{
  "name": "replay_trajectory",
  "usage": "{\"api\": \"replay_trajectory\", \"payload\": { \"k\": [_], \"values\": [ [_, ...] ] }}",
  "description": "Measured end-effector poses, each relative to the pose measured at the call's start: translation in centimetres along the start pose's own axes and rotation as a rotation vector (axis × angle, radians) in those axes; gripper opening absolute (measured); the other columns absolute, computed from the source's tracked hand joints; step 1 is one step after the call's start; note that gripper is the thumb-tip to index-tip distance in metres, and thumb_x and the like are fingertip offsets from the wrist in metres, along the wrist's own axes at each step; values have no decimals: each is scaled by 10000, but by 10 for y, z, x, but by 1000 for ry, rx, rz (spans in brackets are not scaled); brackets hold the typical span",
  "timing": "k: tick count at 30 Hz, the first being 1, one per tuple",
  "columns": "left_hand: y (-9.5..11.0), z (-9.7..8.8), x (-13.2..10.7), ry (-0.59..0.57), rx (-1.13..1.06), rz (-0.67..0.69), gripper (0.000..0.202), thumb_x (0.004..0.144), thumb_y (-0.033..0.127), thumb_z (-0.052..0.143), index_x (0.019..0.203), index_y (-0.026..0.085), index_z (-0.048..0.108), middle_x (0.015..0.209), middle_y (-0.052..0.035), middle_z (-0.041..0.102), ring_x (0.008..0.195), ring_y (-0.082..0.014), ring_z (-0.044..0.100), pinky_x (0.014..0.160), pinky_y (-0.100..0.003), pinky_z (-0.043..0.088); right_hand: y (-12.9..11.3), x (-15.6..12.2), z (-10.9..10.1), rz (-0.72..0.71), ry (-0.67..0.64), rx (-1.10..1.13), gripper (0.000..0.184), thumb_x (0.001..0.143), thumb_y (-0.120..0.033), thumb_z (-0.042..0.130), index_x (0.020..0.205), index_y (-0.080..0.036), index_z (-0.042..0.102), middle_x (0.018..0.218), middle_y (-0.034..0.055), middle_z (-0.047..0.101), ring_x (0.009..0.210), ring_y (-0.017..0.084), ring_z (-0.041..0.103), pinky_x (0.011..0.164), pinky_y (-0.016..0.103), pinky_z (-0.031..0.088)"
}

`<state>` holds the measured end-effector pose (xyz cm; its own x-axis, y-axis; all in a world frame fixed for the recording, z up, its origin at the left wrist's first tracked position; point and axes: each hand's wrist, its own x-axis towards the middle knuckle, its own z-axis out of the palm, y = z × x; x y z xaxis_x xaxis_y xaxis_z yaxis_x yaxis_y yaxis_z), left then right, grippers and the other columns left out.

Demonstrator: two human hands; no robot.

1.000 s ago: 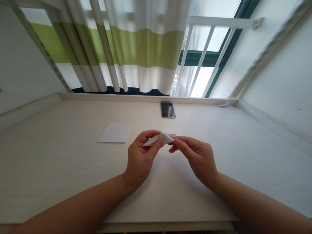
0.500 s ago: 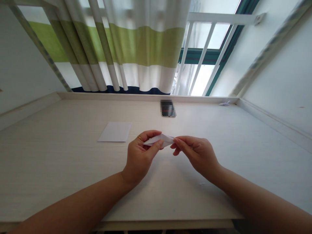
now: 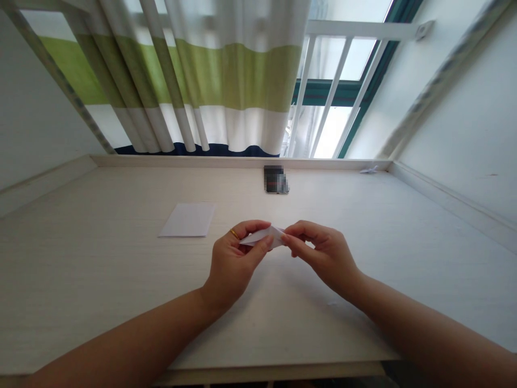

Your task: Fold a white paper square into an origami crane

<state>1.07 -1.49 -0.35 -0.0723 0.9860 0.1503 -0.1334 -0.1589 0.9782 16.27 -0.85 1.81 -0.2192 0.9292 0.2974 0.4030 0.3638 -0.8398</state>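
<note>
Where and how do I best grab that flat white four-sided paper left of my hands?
Probably pinch the flat white four-sided paper by its near right corner, coming in low from the right: it lies flat on the pale tabletop, and that corner is nearest your ringed left hand.

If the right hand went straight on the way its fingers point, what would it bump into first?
The folded paper, whose tip the right hand pinches; beyond that, probably the left hand gripping it. From one view, depth is hard to judge.
</note>
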Motion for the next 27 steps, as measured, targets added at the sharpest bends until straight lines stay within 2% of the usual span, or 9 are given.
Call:
{"api": "replay_trajectory", "payload": {
  "k": [7, 12, 15, 21, 27],
  "values": [
    [0, 0, -2, -10, 7, 28, 187, 639, 194, 682, 823, 191, 647, 734, 27, 670, 648, -95, 636, 629, -167, 523, -4, -2, 1, 42, 42, 81, 171, 752, -282, 566, 651, -160, 631, 540, -9, 569, 509, 98, 507, 474, 207, 391],
    [-2, -1, 0, -46, -112, -48, 213, 631, 189, 694, 839, 193, 648, 713, 26, 675, 627, -103, 638, 629, -194, 531, -4, -3, -1, 105, 7, 220, 158, 736, -278, 582, 653, -157, 640, 528, -8, 577, 517, 107, 527, 511, 224, 424],
    [-3, -2, 2, -28, -201, -79, 223, 616, 179, 704, 832, 189, 647, 735, 22, 673, 645, -104, 635, 640, -210, 534, -3, -1, -2, 136, -18, 269, 139, 736, -268, 577, 704, -156, 653, 555, -2, 600, 525, 109, 542, 524, 231, 443],
    [-4, -1, 5, 47, -236, -72, 226, 588, 163, 720, 800, 185, 643, 739, 31, 663, 644, -87, 623, 632, -193, 517, 0, 0, -1, 65, 41, 101, 143, 710, -291, 611, 695, -152, 644, 575, 11, 612, 519, 114, 543, 507, 235, 446],
    [-3, -2, 5, 6, -189, -32, 180, 585, 123, 717, 723, 176, 614, 667, 51, 645, 632, -64, 603, 614, -156, 493, -1, -4, 2, 8, 75, 63, 139, 735, -277, 592, 720, -148, 644, 589, 20, 620, 534, 123, 560, 496, 239, 466]
  ]
}}
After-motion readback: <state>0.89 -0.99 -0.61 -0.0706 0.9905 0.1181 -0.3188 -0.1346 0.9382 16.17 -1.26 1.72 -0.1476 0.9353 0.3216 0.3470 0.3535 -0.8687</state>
